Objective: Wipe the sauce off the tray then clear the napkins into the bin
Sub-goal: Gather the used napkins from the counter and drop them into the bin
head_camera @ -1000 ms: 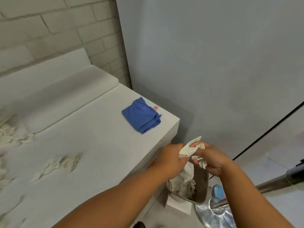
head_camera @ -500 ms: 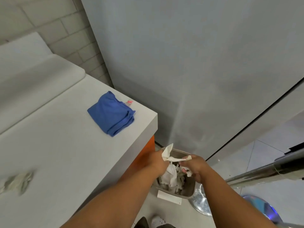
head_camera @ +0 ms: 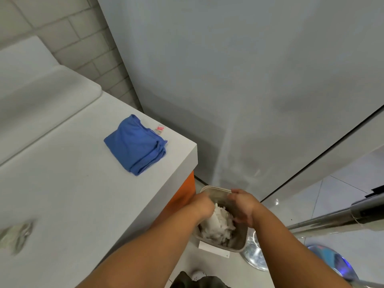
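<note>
1. Your left hand (head_camera: 202, 206) and right hand (head_camera: 242, 206) have dropped from above the rim into the mouth of the small grey metal bin (head_camera: 239, 245) on the floor, just right of the white counter (head_camera: 72, 194).
2. The crumpled white paper napkins (head_camera: 218, 225) you held pinched between both hands half a second ago now lie inside the bin, touching the left hand's knuckles.
3. The left hand is curled and pressing down on the pile; whether it still grips any paper, you cannot tell. The right hand looks loosely open beside the wad, holding nothing visible.
4. That suggests this batch is delivered, so the clearing step is nearly done for it.
5. The tray is out of view; a blurred smear (head_camera: 18, 233) shows on the counter at the near left.
6. The folded blue cloth (head_camera: 136, 145) rests untouched near the counter's far corner.
</note>
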`<state>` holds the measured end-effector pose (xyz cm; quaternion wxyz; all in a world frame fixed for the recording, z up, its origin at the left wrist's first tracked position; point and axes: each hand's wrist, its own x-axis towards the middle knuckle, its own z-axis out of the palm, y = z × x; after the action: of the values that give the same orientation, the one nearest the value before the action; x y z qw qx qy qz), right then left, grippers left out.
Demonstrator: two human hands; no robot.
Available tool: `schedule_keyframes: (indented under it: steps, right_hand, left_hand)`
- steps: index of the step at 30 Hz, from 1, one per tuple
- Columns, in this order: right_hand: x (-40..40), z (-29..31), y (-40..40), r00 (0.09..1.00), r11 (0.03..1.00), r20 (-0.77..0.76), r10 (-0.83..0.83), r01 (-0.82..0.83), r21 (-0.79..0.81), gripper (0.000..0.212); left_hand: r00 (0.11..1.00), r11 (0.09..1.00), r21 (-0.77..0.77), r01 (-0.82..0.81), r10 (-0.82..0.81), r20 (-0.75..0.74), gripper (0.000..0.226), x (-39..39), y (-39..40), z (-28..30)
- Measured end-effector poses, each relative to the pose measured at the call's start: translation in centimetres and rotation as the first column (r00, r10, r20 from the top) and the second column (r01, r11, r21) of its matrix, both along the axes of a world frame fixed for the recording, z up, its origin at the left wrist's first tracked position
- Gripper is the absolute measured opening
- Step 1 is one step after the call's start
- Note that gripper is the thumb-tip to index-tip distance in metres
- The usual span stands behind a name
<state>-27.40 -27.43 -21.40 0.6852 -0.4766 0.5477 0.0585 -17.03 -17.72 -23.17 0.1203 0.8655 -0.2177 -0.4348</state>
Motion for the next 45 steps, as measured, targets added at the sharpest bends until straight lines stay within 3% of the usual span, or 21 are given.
schedule_keyframes:
  steps: [4, 7, 12, 16, 18, 23, 26, 29, 33, 38, 40, 43, 45]
  right_hand:
    - [0.9, 3.1, 1.0, 0.994, 0.974, 0.113, -0.012, 0.037, -0.222, 0.011]
    - [1.7, 7.1, 2.5, 0.974, 0.899, 0.224, 0.031, 0.071, -0.432, 0.01]
    - [4.4, 13.0, 7.1, 0.894, 0.799, 0.37, 0.253, 0.023, -0.601, 0.019]
    - [6.8, 16.5, 11.8, 0.818, 0.7, 0.344, 0.461, -0.097, -0.708, 0.017]
    - [8.0, 17.5, 14.1, 0.771, 0.649, 0.319, 0.551, -0.156, -0.744, 0.017]
    - [11.0, 18.1, 19.3, 0.613, 0.528, 0.245, 0.751, -0.336, -0.78, 0.011]
    - [13.0, 17.8, 22.7, 0.473, 0.339, 0.11, 0.874, -0.431, -0.836, 0.012]
    - [14.9, 18.2, 26.2, 0.35, 0.144, -0.056, 0.935, -0.519, -0.843, 0.039]
    - [17.2, 19.2, 30.7, 0.269, -0.032, -0.221, 0.938, -0.564, -0.825, 0.065]
    - [19.4, 19.4, 35.3, 0.148, -0.291, -0.431, 0.89, -0.543, -0.788, 0.053]
    - [19.9, 19.4, 36.5, 0.1, -0.319, -0.429, 0.898, -0.525, -0.789, 0.038]
    - [20.4, 19.0, 37.7, 0.07, -0.265, -0.348, 0.935, -0.515, -0.815, 0.016]
    - [21.0, 19.1, 38.2, 0.053, -0.26, -0.333, 0.942, -0.514, -0.817, 0.013]
  left_hand:
    - [1.0, 0.972, -0.234, -0.01, 0.008, -0.01, 0.041, -0.6, 0.8, 5.8]
    - [0.996, 0.913, -0.404, 0.06, -0.025, 0.091, 0.037, -0.8, 2.9, 10.5]
    - [0.973, 0.762, -0.648, -0.008, 0.154, 0.17, 0.022, 0.0, 8.8, 18.3]
    - [0.906, 0.685, -0.711, -0.158, 0.387, 0.171, 0.013, 2.4, 14.7, 20.8]
    - [0.855, 0.653, -0.722, -0.228, 0.489, 0.173, 0.012, 3.7, 17.6, 21.3]
    - [0.679, 0.669, -0.703, -0.243, 0.635, 0.369, 0.015, 6.3, 25.2, 21.3]
    - [0.576, 0.698, -0.667, -0.258, 0.666, 0.474, 0.022, 7.3, 29.7, 21.0]
    - [0.512, 0.711, -0.639, -0.293, 0.681, 0.523, 0.03, 8.2, 33.9, 20.9]
    - [0.497, 0.733, -0.581, -0.352, 0.673, 0.548, 0.027, 8.4, 38.7, 21.2]
    - [0.551, 0.84, -0.371, -0.396, 0.541, 0.636, 0.031, 8.3, 43.7, 21.6]
    - [0.546, 0.845, -0.309, -0.436, 0.521, 0.656, 0.041, 8.5, 45.3, 21.9]
    - [0.501, 0.834, -0.292, -0.469, 0.523, 0.69, 0.045, 9.3, 47.5, 22.1]
    - [0.489, 0.828, -0.315, -0.463, 0.535, 0.688, 0.046, 9.9, 48.5, 22.3]
